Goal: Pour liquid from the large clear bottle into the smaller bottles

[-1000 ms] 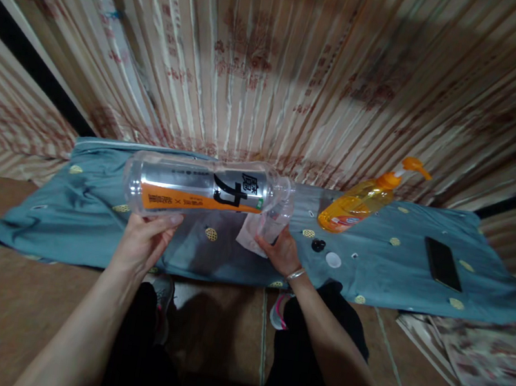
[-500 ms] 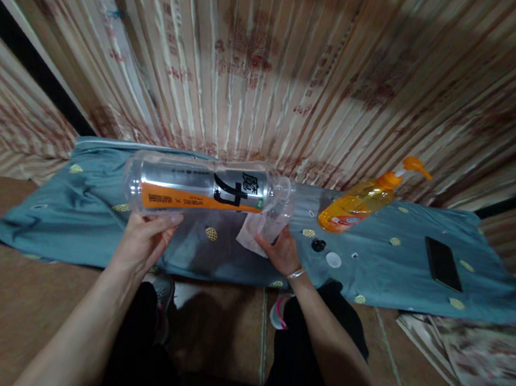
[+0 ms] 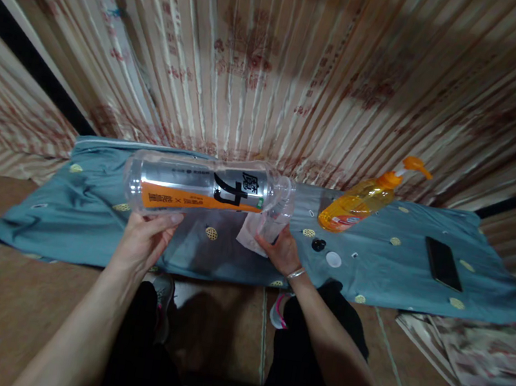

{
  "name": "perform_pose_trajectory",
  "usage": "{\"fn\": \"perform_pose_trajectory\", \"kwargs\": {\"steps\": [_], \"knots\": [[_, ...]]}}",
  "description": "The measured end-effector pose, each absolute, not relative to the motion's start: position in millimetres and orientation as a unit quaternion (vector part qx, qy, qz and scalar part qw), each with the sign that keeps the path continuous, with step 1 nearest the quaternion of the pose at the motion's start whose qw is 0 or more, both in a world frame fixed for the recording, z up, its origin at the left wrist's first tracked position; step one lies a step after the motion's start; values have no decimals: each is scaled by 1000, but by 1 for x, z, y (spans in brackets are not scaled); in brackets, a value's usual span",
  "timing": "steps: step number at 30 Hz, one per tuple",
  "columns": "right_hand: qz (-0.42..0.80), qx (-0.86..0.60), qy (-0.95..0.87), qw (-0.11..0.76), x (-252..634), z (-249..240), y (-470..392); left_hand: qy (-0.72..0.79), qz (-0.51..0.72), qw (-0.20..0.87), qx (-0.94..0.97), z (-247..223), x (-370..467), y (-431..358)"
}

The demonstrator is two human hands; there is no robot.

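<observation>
In our left hand (image 3: pixel 148 237), we grip the silver-and-orange-labelled drink bottle (image 3: pixel 200 189); our right hand (image 3: pixel 284 251) clasps a clear plastic container (image 3: pixel 277 219).

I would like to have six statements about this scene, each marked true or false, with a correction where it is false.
1. The left hand holds the large labelled plastic bottle sideways. True.
2. The right hand holds the pump bottle. False: the right hand holds a clear plastic container.
3. The smartphone lies on the teal cloth. True.
4. The pump bottle has a blue top. False: the pump bottle has an orange top.
5. A round white disc lies beside a small black object. True.
6. The smartphone is left of the pump bottle. False: it is to the right.
</observation>
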State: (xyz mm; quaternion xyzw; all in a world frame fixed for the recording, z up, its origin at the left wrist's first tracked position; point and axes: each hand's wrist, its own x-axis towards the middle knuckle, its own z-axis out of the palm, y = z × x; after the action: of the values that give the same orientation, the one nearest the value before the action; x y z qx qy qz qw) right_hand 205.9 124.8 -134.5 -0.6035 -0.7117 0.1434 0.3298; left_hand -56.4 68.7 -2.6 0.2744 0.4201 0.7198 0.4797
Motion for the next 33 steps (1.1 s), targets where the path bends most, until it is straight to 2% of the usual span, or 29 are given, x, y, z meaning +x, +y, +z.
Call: {"fn": "perform_pose_trajectory", "kwargs": {"steps": [7,33], "knots": [[207,-599,-698,333,206,-126,123,421,722,478,271,-2,-55,69],[197,-593,-704,336,207,-131,124,425,716,482,274,-2,-57,67]]}}
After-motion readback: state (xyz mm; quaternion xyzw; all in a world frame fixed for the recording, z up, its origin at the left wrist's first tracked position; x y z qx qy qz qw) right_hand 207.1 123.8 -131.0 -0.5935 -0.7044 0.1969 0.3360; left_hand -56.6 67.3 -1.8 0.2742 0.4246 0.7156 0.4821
